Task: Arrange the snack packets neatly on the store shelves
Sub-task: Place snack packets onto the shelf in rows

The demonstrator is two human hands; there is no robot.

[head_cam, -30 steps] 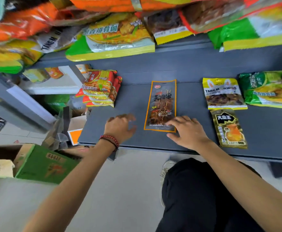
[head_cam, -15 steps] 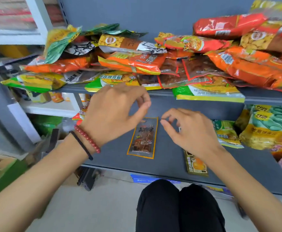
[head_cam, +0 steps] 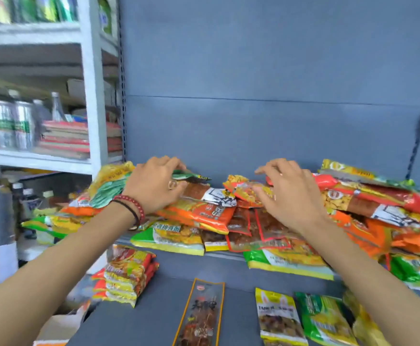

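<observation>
Snack packets (head_cam: pixel 204 216) heaped loose on upper shelf (head_cam: pixel 224 255), overhanging edge. Left hand (head_cam: pixel 154 188) pinches green packet (head_cam: pixel 191 175); right hand (head_cam: pixel 288 193) released, spread above heap. Tugging could spill heap onto lower shelf (head_cam: pixel 169 295).

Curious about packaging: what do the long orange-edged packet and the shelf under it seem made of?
The long orange-edged packet looks like clear glossy plastic film: the contents show through it. The lower shelf looks like grey-painted sheet metal, matte and flat, though blur leaves that open.
</observation>
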